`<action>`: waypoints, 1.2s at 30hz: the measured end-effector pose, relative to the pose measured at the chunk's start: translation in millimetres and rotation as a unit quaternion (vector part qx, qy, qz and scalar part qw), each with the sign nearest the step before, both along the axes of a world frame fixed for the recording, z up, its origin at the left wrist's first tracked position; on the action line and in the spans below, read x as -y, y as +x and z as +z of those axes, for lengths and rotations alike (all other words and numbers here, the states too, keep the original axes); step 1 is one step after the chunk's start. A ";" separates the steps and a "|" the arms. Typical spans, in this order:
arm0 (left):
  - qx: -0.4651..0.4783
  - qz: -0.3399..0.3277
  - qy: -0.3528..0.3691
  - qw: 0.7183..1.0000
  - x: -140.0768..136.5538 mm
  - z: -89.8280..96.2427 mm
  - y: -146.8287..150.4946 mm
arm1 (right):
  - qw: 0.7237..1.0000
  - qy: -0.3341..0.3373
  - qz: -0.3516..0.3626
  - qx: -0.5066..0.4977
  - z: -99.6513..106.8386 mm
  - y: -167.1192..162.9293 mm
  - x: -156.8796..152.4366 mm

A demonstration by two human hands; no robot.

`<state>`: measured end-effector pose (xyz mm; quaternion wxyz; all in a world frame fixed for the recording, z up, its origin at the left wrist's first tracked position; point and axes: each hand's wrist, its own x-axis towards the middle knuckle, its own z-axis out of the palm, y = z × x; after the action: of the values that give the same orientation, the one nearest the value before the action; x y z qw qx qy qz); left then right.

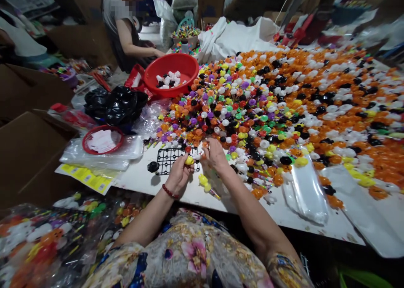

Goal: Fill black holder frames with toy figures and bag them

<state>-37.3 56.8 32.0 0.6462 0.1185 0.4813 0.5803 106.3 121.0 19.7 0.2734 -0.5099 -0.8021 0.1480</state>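
L hand (pixel 179 172) curled shut on a yellow toy piece (pixel 190 160), by the table's (pixel 142 176) near edge, over a black grid tray (pixel 172 158). R hand (pixel 215 153) just beside it, fingers loosely bent, pinching sth small at the edge of the toy pile (pixel 268 107); can't tell what.

You have one red basin (pixel 172 71), one red basket (pixel 102 141), one black grid (pixel 172 158), and uncountable small toys (pixel 284 107).

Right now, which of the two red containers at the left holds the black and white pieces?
The solid red bowl at the pile's edge holds them. The smaller red mesh basket, nearer the left hand, holds only white paper slips.
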 end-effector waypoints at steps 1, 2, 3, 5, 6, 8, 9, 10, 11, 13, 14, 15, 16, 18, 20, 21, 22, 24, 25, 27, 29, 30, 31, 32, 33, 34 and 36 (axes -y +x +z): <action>0.006 -0.004 0.004 1.000 -0.9 0.5 1.2 | 0.999 0.009 0.012 -0.048 1.0 2.4 11.0; 0.010 -0.009 0.008 1.000 -1.4 1.0 2.4 | 0.996 0.010 0.024 -0.084 2.4 4.5 22.6; 0.011 -0.017 0.014 1.000 -1.4 1.6 3.5 | 0.993 0.007 0.035 -0.109 4.0 6.4 34.1; 0.004 -0.032 0.032 0.999 -0.4 2.8 6.0 | 0.990 -0.004 0.051 -0.130 6.9 9.8 54.8; -0.004 -0.041 0.043 0.998 0.5 3.3 7.4 | 0.990 -0.011 0.057 -0.131 8.0 11.4 63.0; -0.027 -0.062 0.061 0.996 2.9 3.8 11.0 | 0.990 -0.024 0.065 -0.125 9.4 14.5 74.3; -0.041 -0.071 0.068 0.994 4.2 3.8 13.0 | 0.990 -0.029 0.070 -0.118 9.8 16.1 77.6; -0.055 -0.077 0.075 0.993 5.6 3.4 15.0 | 0.991 -0.033 0.076 -0.107 10.3 17.7 79.8; -0.069 -0.081 0.081 0.991 6.8 2.9 16.9 | 0.991 -0.038 0.083 -0.094 11.0 19.3 81.2; -0.100 -0.083 0.096 0.987 8.9 1.4 19.8 | 0.992 -0.045 0.095 -0.066 13.2 22.2 82.9; -0.117 -0.088 0.101 0.984 9.7 0.6 20.4 | 0.992 -0.051 0.099 -0.055 14.8 23.4 83.6; -0.134 -0.096 0.104 0.981 10.3 -0.3 20.5 | 0.992 -0.056 0.101 -0.050 16.5 24.4 84.5; -0.151 -0.107 0.106 0.977 10.7 -1.2 19.9 | 0.992 -0.061 0.100 -0.052 18.2 25.2 85.4; -0.183 -0.129 0.104 0.969 11.3 -3.3 17.7 | 0.989 -0.079 0.097 -0.078 21.6 26.1 87.7; -0.223 -0.141 0.101 0.959 11.9 -5.7 15.2 | 0.983 -0.108 0.086 -0.118 24.7 26.5 90.2; -0.248 -0.143 0.099 0.953 12.5 -7.1 14.5 | 0.980 -0.124 0.079 -0.136 26.2 26.6 91.3; -0.273 -0.145 0.097 0.946 13.3 -8.5 14.3 | 0.976 -0.139 0.073 -0.150 27.6 26.8 92.2; -0.312 -0.145 0.096 0.934 15.5 -10.5 15.8 | 0.970 -0.160 0.066 -0.171 29.8 27.1 93.6; -0.325 -0.147 0.097 0.929 16.9 -10.8 17.2 | 0.968 -0.165 0.065 -0.179 30.3 27.1 94.0; -0.348 -0.148 0.097 0.921 19.8 -9.7 20.6 | 0.964 -0.176 0.061 -0.190 29.2 27.0 94.8; -0.389 -0.145 0.099 0.904 22.2 -6.4 23.4 | 0.960 -0.191 0.054 -0.198 24.7 26.7 95.7; -0.415 -0.144 0.100 0.893 22.9 -4.3 24.3 | 0.956 -0.205 0.051 -0.205 21.4 26.7 96.3; -0.441 -0.145 0.100 0.880 23.2 -2.4 25.0 | 0.949 -0.223 0.047 -0.217 17.6 26.8 97.0; -0.462 -0.150 0.100 0.869 23.0 -0.7 25.5 | 0.938 -0.250 0.045 -0.237 13.8 27.3 97.6; -0.473 -0.159 0.098 0.861 22.4 0.5 25.9 | 0.921 -0.284 0.043 -0.264 10.2 27.9 98.2; -0.474 -0.171 0.095 0.858 21.4 1.3 26.2 | 0.898 -0.322 0.041 -0.296 7.2 28.8 98.8; -0.449 -0.198 0.090 0.867 18.9 1.8 26.6 | 0.852 -0.383 0.031 -0.355 3.9 30.6 99.6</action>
<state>-10.7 38.0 33.7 0.4479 0.5169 0.6313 0.3655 137.0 21.4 23.6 0.3177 -0.4621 -0.5457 0.6227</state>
